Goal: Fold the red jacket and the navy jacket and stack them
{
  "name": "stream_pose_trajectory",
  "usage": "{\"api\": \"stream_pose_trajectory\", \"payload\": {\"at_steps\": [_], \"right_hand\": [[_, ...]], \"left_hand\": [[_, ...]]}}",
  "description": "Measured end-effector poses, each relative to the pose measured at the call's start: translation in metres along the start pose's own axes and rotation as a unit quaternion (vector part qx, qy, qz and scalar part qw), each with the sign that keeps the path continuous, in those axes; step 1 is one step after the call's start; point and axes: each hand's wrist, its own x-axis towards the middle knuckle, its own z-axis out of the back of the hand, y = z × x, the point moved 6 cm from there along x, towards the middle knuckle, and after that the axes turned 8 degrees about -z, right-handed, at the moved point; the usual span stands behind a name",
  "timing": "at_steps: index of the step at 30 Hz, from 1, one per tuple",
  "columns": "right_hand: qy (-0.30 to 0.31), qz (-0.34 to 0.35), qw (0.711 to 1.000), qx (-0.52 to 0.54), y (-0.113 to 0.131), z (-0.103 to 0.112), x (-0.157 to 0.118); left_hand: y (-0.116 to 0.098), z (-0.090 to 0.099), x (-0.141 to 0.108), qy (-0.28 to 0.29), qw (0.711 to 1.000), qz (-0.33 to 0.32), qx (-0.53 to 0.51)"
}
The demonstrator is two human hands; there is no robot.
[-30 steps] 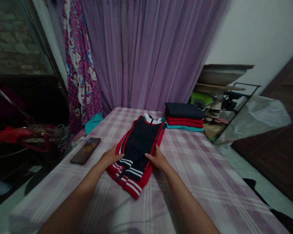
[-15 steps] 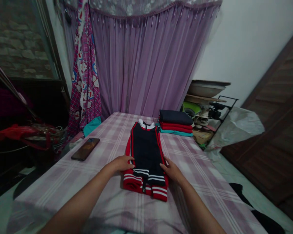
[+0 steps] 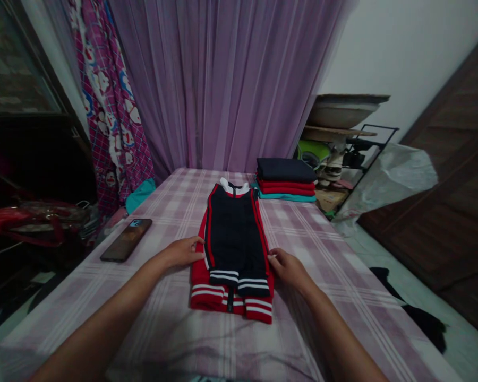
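Note:
A dark navy and red jacket (image 3: 237, 233) lies on the checked tablecloth with its sleeves folded in over the front, white collar at the far end and striped cuffs and hem nearest me. My left hand (image 3: 185, 252) pinches the jacket's left edge, thumb and fingertips on the red and white trim. On the opposite edge, my right hand (image 3: 289, 266) has its thumb and forefinger closed on the side of the jacket near the sleeve.
A phone (image 3: 126, 240) lies at the left of the table (image 3: 159, 307). Folded clothes (image 3: 287, 179) are stacked at the far right corner. Beyond them stand a shelf (image 3: 342, 132) and a plastic bag (image 3: 402, 170). A purple curtain (image 3: 223, 85) hangs behind.
The view has tilted down and shifted. My hands have moved slightly outward along the jacket's sides, and the sleeves now lie straighter, with more of the red body showing at the left.

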Motion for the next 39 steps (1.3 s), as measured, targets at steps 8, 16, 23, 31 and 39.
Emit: {"api": "stream_pose_trajectory", "payload": {"at_steps": [8, 16, 23, 31, 39], "right_hand": [[0.036, 0.004, 0.991, 0.132, -0.002, -0.013, -0.014], [-0.057, -0.022, 0.997, -0.043, 0.030, 0.009, -0.023], [-0.001, -0.029, 0.986, -0.166, 0.031, 0.004, -0.027], [-0.085, 0.047, 0.989, -0.113, 0.017, 0.018, -0.043], [-0.092, 0.418, 0.851, -0.305, 0.041, 0.005, -0.087]], "left_hand": [[-0.007, -0.013, -0.016, 0.005, 0.990, 0.064, 0.123], [-0.026, -0.022, -0.011, 0.012, 0.985, 0.071, 0.158], [-0.001, 0.002, -0.023, -0.019, 0.988, 0.060, 0.140], [0.017, -0.009, -0.035, -0.075, 0.996, -0.040, 0.038], [-0.016, -0.021, -0.066, -0.028, 0.904, -0.345, 0.252]]}}
